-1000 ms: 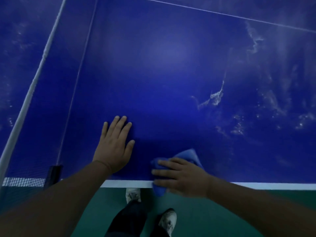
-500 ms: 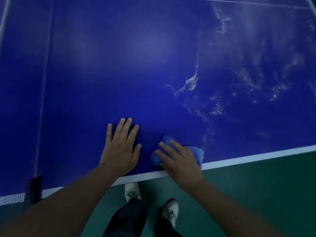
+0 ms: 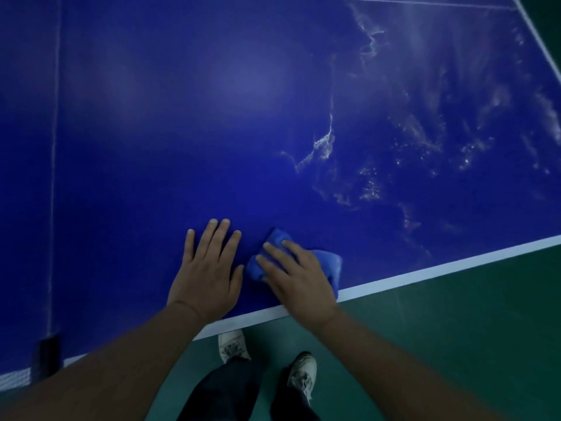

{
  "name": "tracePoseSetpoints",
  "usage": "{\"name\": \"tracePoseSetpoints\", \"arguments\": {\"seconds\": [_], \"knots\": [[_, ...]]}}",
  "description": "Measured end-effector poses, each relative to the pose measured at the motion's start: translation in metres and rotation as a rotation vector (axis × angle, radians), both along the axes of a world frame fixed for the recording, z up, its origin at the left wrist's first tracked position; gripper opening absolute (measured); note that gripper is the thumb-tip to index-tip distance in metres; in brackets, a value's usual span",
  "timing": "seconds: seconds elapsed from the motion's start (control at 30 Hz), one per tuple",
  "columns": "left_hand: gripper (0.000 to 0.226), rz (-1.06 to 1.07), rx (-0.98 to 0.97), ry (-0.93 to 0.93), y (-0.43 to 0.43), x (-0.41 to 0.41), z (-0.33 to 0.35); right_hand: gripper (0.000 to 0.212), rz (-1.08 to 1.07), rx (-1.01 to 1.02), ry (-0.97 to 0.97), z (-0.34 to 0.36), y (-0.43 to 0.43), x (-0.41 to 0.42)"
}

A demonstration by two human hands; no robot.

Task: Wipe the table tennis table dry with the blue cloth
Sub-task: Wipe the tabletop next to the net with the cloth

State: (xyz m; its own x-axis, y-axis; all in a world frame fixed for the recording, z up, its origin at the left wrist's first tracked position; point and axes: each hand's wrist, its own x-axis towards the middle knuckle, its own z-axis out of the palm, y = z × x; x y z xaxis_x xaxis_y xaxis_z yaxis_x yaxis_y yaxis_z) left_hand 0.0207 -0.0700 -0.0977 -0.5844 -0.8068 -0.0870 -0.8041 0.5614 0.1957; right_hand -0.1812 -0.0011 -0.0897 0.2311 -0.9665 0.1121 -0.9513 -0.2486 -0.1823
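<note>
1. Just inside the near edge of the table tennis table (image 3: 212, 117), the blue cloth (image 3: 328, 262) lies bunched, at about 6 o'clock in the view.
2. The right hand (image 3: 299, 278) presses flat on it, fingers straight and slightly spread, not curled round it.
3. The left hand (image 3: 206, 275) lies flat on bare surface at 9 o'clock of the cloth, fingers spread, thumb just beside the cloth.
4. Pale water streaks (image 3: 324, 144) spread toward 1 o'clock of the cloth.
5. The white edge line (image 3: 425, 276) passes at 5 o'clock; two shoes (image 3: 230, 344) stand on the green floor (image 3: 455, 329) toward 6 o'clock.
</note>
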Motion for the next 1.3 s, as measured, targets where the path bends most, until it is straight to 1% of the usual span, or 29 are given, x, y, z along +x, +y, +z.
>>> {"name": "tracePoseSetpoints", "arguments": {"seconds": [0.07,0.1,0.13,0.2,0.23,0.27,0.3,0.37,0.4,0.43,0.5,0.57,0.6,0.63,0.67,0.73,0.77,0.8,0.83,0.87,0.9,0.93,0.97,1.07,1.13,1.17,1.23,1.27,1.3], "knots": [[0.064,0.0,0.013,0.027,-0.001,0.001,0.0,0.035,0.022,-0.021,0.047,0.001,-0.014,-0.028],[0.063,0.004,0.021,0.042,-0.002,0.002,0.0,0.035,-0.042,-0.047,0.08,0.002,-0.024,-0.049],[0.063,0.006,0.031,0.06,-0.002,0.003,0.0,0.037,-0.185,-0.06,0.093,0.005,-0.035,-0.071],[0.063,0.013,0.05,0.109,-0.004,0.003,0.0,0.048,-0.545,-0.046,0.063,0.015,-0.052,-0.109],[0.063,0.017,0.06,0.135,-0.004,0.003,0.001,0.052,-0.651,-0.051,0.032,0.019,-0.057,-0.115],[0.063,0.021,0.063,0.153,-0.005,0.004,0.001,0.052,-0.672,-0.058,0.028,0.02,-0.06,-0.111],[0.064,0.025,0.053,0.154,-0.005,0.004,0.001,0.048,-0.616,-0.084,0.054,0.022,-0.062,-0.098],[0.066,0.049,-0.003,0.094,-0.006,0.007,0.003,0.037,-0.346,-0.155,0.098,0.021,-0.061,-0.06],[0.067,0.074,-0.024,0.056,-0.007,0.008,0.003,0.036,-0.216,-0.142,0.092,0.017,-0.058,-0.035],[0.068,0.1,-0.031,0.029,-0.008,0.009,0.004,0.037,-0.12,-0.089,0.082,0.014,-0.054,-0.01],[0.07,0.129,-0.026,0.001,-0.012,0.01,0.003,0.041,0.0,0.0,0.039,0.009,-0.053,0.022],[0.072,0.135,-0.02,-0.011,-0.017,0.01,0.0,0.039,0.095,-0.014,0.032,0.008,-0.072,0.018],[0.072,0.135,-0.015,-0.016,-0.021,0.01,-0.001,0.035,0.119,-0.056,0.063,0.008,-0.087,0.005],[0.072,0.135,-0.013,-0.024,-0.025,0.009,-0.002,0.032,0.083,-0.113,0.101,0.009,-0.105,-0.012],[0.073,0.135,-0.012,-0.034,-0.03,0.007,-0.001,0.032,-0.038,-0.129,0.101,0.011,-0.122,-0.032],[0.073,0.141,-0.005,-0.052,-0.04,0.003,0.0,0.043,-0.415,-0.078,0.044,0.016,-0.143,-0.071],[0.073,0.15,0.002,-0.051,-0.045,0.0,0.001,0.049,-0.544,-0.053,0.004,0.016,-0.145,-0.082],[0.073,0.16,0.009,-0.043,-0.05,-0.003,0.002,0.051,-0.58,-0.05,-0.011,0.015,-0.142,-0.085],[0.073,0.171,0.017,-0.034,-0.055,-0.007,0.002,0.049,-0.534,-0.066,-0.005,0.014,-0.135,-0.08],[0.073,0.184,0.024,-0.03,-0.059,-0.011,0.003,0.044,-0.415,-0.09,0.012,0.013,-0.126,-0.071],[0.073,0.2,0.028,-0.032,-0.062,-0.014,0.002,0.039,-0.252,-0.11,0.029,0.01,-0.117,-0.057],[0.073,0.215,0.027,-0.039,-0.064,-0.017,0.001,0.037,-0.095,-0.103,0.039,0.007,-0.109,-0.04],[0.072,0.226,0.024,-0.048,-0.065,-0.02,0.0,0.037,0.01,-0.079,0.03,0.004,-0.104,-0.025],[0.071,0.239,0.01,-0.068,-0.068,-0.024,-0.003,0.042,0.141,0.01,0.008,-0.007,-0.134,-0.014],[0.07,0.248,-0.012,-0.07,-0.071,-0.026,-0.004,0.043,0.188,0.023,0.085,-0.015,-0.179,-0.038],[0.071,0.259,-0.013,-0.071,-0.072,-0.027,-0.003,0.042,0.102,0.004,0.091,-0.015,-0.201,-0.058],[0.072,0.291,-0.012,-0.08,-0.074,-0.03,0.0,0.041,-0.293,-0.039,0.053,-0.007,-0.232,-0.104],[0.073,0.311,-0.01,-0.086,-0.076,-0.031,0.001,0.042,-0.436,-0.035,0.025,-0.002,-0.236,-0.119],[0.073,0.334,-0.005,-0.089,-0.078,-0.031,0.002,0.044,-0.489,-0.019,0.012,0.001,-0.234,-0.124]]}}
